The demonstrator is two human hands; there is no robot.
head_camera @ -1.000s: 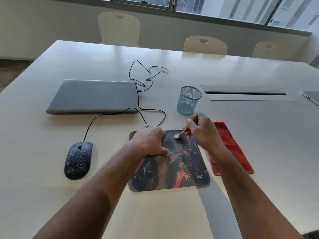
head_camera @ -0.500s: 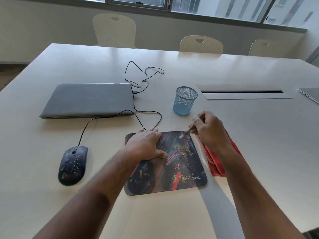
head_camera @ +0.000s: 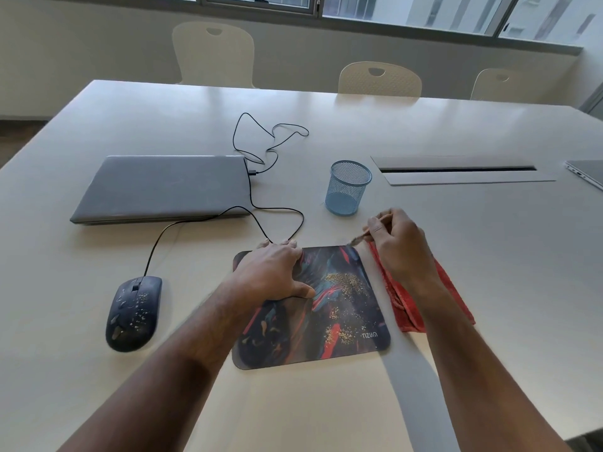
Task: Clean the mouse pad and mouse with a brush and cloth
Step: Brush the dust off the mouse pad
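A dark, colourful mouse pad lies on the table in front of me, strewn with yellowish crumbs. My left hand presses flat on its far left part, fingers spread. My right hand grips a small brush, whose bristles hover at the pad's far right corner. Under my right wrist lies a red cloth, just right of the pad. A dark wired mouse, also speckled with crumbs, sits to the left of the pad.
A closed grey laptop lies at the back left, with the mouse's black cable looping beside it. A blue mesh cup stands behind my right hand. A cable slot and another laptop's corner are at the right. Chairs line the far edge.
My right hand has carried the brush from the pad's upper middle out to its far right corner. My left hand stays pressed on the pad.
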